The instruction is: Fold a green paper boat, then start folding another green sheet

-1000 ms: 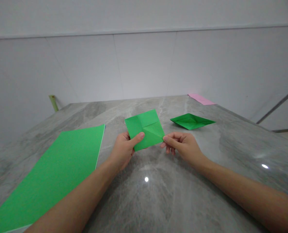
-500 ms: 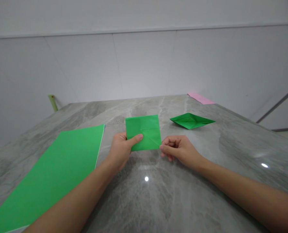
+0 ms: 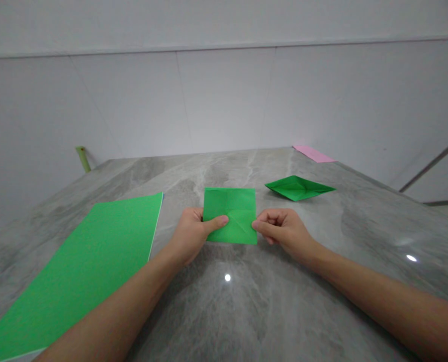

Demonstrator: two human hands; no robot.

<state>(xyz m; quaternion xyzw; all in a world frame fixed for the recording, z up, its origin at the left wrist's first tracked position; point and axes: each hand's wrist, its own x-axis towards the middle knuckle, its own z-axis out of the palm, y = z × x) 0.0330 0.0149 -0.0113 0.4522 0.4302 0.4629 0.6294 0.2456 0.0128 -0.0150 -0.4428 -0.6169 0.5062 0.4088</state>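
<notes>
A small green folded paper square (image 3: 231, 213) with visible creases is held low over the grey marble table (image 3: 246, 301), near its middle. My left hand (image 3: 191, 234) pinches its left edge, thumb lying on top of the sheet. My right hand (image 3: 282, 230) pinches the right edge between thumb and forefinger, the other fingers curled under.
A stack of large green sheets (image 3: 84, 266) lies at the left. A folded green paper boat shape (image 3: 298, 187) rests beyond my right hand. A pink sheet (image 3: 313, 153) lies at the far right edge by the white wall. A thin green stick (image 3: 82, 159) leans at the far left corner.
The green square has turned from tilted to squared up and come lower toward the table. Both hands kept their grip and shifted slightly with it.
</notes>
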